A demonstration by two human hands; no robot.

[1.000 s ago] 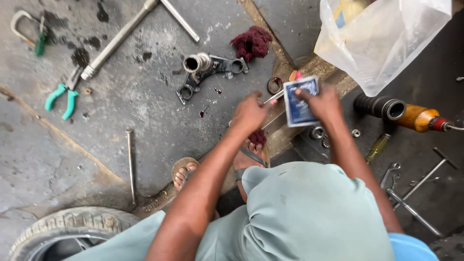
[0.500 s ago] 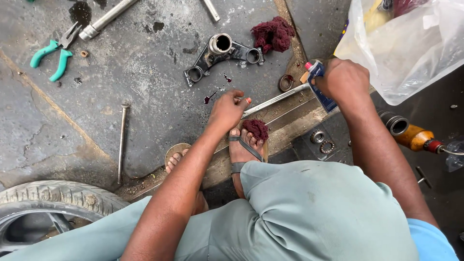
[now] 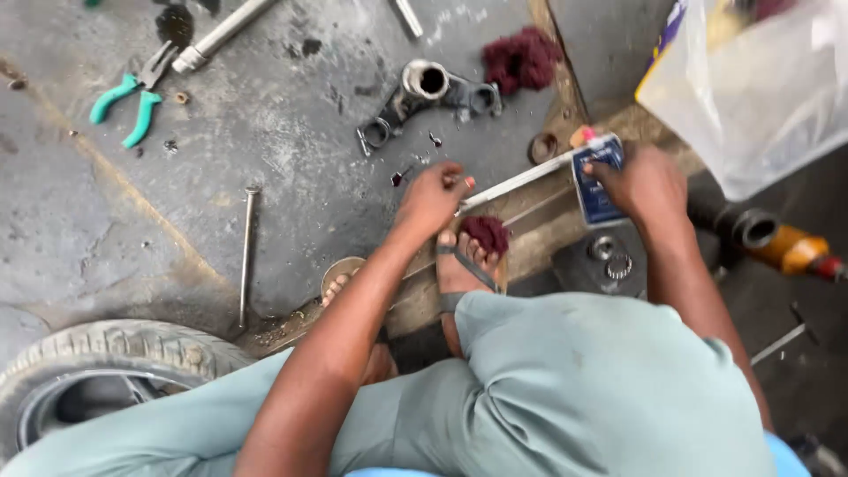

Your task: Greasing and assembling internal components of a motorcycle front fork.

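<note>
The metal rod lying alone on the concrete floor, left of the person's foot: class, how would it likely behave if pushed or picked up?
The metal rod looks thin, straight and round, so a sideways push would probably roll it across the concrete floor. It appears to be solid metal, so likely stiff and fairly heavy for its slimness. Lying flat, it may be awkward to pinch up.

Left hand (image 3: 431,196) fingers curled, pinching, right hand (image 3: 645,184) closed in a grip, both arms outstretched

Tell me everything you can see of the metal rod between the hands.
The rod is thin, straight, pale bare metal, lying nearly flat, slanting up to the right above a wooden plank. The left hand grips its lower end; its upper end meets the small blue packet in the right hand. A dark red rag lies just below.
</note>
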